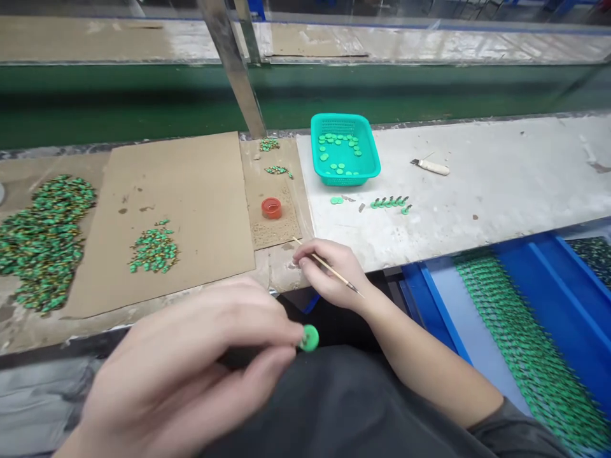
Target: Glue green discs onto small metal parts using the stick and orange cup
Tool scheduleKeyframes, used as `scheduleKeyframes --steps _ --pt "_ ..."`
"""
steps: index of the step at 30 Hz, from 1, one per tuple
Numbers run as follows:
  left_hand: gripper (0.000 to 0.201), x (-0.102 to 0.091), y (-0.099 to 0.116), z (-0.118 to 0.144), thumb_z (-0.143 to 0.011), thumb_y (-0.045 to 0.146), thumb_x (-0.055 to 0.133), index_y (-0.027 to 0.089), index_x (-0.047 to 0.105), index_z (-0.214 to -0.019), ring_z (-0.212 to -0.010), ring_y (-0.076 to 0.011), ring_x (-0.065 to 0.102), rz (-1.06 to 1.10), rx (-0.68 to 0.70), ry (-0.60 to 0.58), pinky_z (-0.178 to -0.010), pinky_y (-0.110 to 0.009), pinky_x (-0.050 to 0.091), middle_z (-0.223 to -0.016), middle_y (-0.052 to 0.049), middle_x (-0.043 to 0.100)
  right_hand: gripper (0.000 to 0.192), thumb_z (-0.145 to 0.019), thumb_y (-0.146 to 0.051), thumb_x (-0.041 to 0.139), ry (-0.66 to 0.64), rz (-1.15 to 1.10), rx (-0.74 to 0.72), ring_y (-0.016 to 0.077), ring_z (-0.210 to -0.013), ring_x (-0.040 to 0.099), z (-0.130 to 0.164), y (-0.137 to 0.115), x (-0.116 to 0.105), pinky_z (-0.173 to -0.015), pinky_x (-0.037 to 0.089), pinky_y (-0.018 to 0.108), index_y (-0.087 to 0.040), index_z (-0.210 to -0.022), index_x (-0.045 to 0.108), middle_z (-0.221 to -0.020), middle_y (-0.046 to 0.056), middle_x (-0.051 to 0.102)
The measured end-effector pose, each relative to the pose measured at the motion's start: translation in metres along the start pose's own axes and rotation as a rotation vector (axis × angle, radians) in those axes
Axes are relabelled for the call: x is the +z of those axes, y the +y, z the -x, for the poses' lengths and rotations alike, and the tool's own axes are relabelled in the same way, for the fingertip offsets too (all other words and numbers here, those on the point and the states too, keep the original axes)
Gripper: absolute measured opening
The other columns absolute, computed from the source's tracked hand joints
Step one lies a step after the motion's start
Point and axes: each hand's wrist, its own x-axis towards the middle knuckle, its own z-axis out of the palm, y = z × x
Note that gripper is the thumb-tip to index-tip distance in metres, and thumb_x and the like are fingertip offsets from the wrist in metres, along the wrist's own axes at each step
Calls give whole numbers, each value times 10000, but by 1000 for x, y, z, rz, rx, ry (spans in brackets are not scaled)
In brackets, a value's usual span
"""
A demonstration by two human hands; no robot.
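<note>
Close to the camera, my left hand (pixel 205 362) pinches a small round green disc (pixel 310 338) between thumb and forefinger; the disc's near side is partly covered by the fingertips. My right hand (pixel 334 270) rests by the table edge, closed around a thin wooden stick (pixel 329 266) with a fine dark tip pointing back toward the wrist. Beyond that hand sits a small red round cap (pixel 272 208) on a strip of cardboard. Two loose green discs (pixel 337 200) lie on the white surface, and several discs with dark pins (pixel 389 201) stand in a row beside them.
A turquoise plastic basket (pixel 346 180) holds several green discs. A white-handled craft knife (pixel 432 166) lies to its right. On the left, a large pile of small green-and-brown pieces (pixel 48 242) and a smaller pile (pixel 154 249) rest on cardboard. Blue trays (pixel 548 286) with rows of green pieces stand lower right.
</note>
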Motion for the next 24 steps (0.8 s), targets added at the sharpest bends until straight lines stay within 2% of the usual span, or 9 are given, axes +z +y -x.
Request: scheduleKeyframes --steps 2,5,8,11,14,17,20,22,24 --pt "224 2 0 -12 -992 246 809 418 845 -1132 -795 -243 803 -34 71 -30 -679 -372 663 -870 11 831 147 -1023 -189 651 6 -13 25 177 -933 836 2 -2 -3 -895 655 300 -231 -1029 793 -1005 30 877" --pt "249 4 3 -19 -975 215 818 405 842 -1134 -813 -246 810 -59 60 10 -670 -364 658 -896 6 835 141 -1033 -190 658 51 -11 22 175 -920 841 14 -8 -11 -873 663 294 -233 -1023 792 -1001 30 878" --pt "244 8 5 -21 -970 199 819 385 843 -1127 -823 -225 809 -71 85 -7 -694 -332 663 -908 4 834 147 -1040 -173 658 114 11 -3 186 -918 849 39 -15 -29 -890 675 309 -233 -1027 792 -992 43 878" --pt "199 17 -4 -30 -992 214 797 367 840 -1110 -801 -201 809 -99 136 -25 -695 -288 655 -922 6 842 175 -1038 -132 661 170 83 -9 189 -920 859 72 -23 -54 -914 686 308 -238 -1045 800 -992 46 882" --pt "47 36 -24 -54 -1003 313 803 337 841 -1015 -708 -183 783 -153 135 0 -620 -253 614 -895 11 846 194 -1011 -103 670 201 134 4 189 -899 863 102 -26 -77 -894 700 291 -245 -1042 798 -977 36 879" --pt "179 65 -42 -88 -992 465 813 297 850 -941 -649 -174 756 -162 33 -11 -595 -235 590 -818 6 835 191 -1003 -112 670 240 165 50 198 -881 861 123 -26 -94 -873 711 301 -253 -1035 796 -968 32 876" --pt "284 91 -53 -116 -980 533 796 261 852 -924 -737 -198 788 -115 -72 -56 -649 -255 603 -863 -35 858 188 -1033 -135 662 319 181 127 198 -866 857 136 -23 -107 -874 717 313 -257 -1031 806 -958 31 875" --pt "303 100 -59 -124 -976 541 789 252 855 -918 -796 -212 794 -117 -59 -109 -686 -281 605 -911 -55 868 209 -1056 -137 644 365 173 165 194 -862 857 139 -19 -112 -878 723 319 -257 -1057 814 -971 30 880" --pt "286 99 -64 -123 -988 527 786 257 865 -935 -834 -214 792 -132 -40 -151 -724 -294 606 -940 -57 869 212 -1073 -145 638 382 160 176 190 -868 859 138 -16 -116 -888 729 324 -257 -1093 817 -995 31 886"
